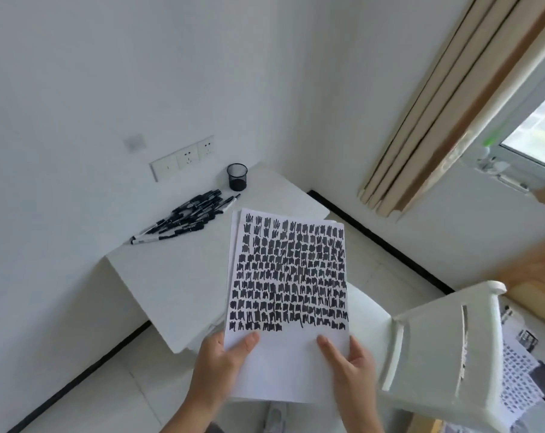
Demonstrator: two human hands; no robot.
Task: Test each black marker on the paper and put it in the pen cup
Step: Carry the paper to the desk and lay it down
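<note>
A sheet of paper (288, 276), nearly filled with rows of black test marks, is held above the near edge of a white table (183, 276) by two hands. The left hand (216, 367) is closed on the lower left corner, with the thumb pressed on top. The right hand (351, 365) is closed on the lower right corner in the same way. At least one more sheet is seen behind the top edge of the held one.

Far up and to the left of the grip, a heap of black markers (188, 215) is lying on the table against the wall; they overlap, so an exact count cannot be given. Straight above the left hand, beyond the paper's top edge, one black mesh pen cup (237, 177) is standing upright near the table's far corner. Whether anything is inside it cannot be told. No object is seen between the paper and the cup.

Just beside the right hand, a white plastic chair (446, 345) is standing. Further right, another marked sheet (518, 382) is partly hidden behind it.
</note>
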